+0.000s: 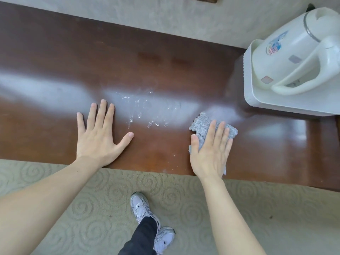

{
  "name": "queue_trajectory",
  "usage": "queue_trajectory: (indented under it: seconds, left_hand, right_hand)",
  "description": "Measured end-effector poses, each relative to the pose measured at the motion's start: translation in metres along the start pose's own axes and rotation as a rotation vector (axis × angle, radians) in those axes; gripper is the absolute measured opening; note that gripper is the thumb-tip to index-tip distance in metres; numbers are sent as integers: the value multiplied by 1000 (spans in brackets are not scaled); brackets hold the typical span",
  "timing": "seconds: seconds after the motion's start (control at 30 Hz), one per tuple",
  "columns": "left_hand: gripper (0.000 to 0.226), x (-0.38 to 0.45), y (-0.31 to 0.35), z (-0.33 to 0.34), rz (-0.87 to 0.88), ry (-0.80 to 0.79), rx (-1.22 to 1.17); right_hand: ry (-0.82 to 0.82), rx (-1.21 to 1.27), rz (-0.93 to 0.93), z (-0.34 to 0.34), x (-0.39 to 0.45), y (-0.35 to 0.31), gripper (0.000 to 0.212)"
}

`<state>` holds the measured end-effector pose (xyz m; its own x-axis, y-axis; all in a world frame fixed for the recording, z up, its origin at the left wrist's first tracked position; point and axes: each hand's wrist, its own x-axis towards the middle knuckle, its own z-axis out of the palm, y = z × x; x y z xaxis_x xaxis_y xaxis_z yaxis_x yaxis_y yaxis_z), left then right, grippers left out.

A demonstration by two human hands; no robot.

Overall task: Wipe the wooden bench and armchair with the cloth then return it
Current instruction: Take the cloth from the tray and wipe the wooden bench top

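The cloth [211, 129] is pressed flat under the right hand [209, 151], fingers straight and together, near the front edge of the bench [55, 61]. The left hand [100, 137] is laid spread and bare on the wood, well apart. Wet streaks [147, 111] (shiny, patchy) are seen between them. A white kettle [287, 57] is kept in a tray [276, 105] at the right end.

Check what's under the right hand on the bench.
A grey woven cloth lies flat beneath the right hand, pressed onto the glossy brown wooden bench. Its edges stick out past fingers and wrist; the middle is covered.
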<state>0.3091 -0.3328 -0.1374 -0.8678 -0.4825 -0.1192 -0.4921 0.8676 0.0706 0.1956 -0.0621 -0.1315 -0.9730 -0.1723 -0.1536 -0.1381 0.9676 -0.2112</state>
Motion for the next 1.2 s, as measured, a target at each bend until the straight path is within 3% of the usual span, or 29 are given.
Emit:
queue_trajectory:
  seconds: [0.27,0.5,0.67,0.87,1.03,1.2]
  left_hand:
    - [100,1,0,1,4,34,-12]
    - [100,-1,-1,2,10,44,-25]
    - [100,0,-1,0,2,38,-9]
    - [99,-2,1,-3,-3,28,-10]
    - [97,-1,0,-1,-3,45,-18]
    - [95,-1,0,0,-6,36,-12]
  right_hand:
    - [36,23,65,-12,54,23,58]
    - [35,114,23,6,-44,-11,60]
    - [-28,50,-58,27,-92,-57,66]
    - [-41,-37,-101,20,-13,-51,70]
    - [5,-52,-15,1,75,-31,65]
    - [15,-67,25,-2,81,-30,65]
